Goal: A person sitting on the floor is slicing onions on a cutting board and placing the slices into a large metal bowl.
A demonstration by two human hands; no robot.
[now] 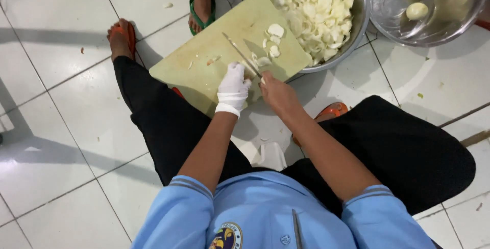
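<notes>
The person sits low over a white tiled floor (76,126), knees spread, with a pale green cutting board (204,70) lying on the floor between the feet. The left hand (233,86), in a white glove, presses down on a piece of onion (253,65) at the near side of the board; the piece is mostly hidden under the fingers. The right hand (278,95), bare, is clenched around the handle of a knife (240,52), whose blade slants up and to the left across the board, just beside the gloved fingers. A few cut onion slices (274,39) lie on the board past the blade. Touching the board's far edge stands a metal bowl (357,24) heaped with chopped onion. To its right is a second metal bowl (459,19) holding water and three peeled pieces. Another person's foot in a green sandal (201,9) stands beyond the board.
</notes>
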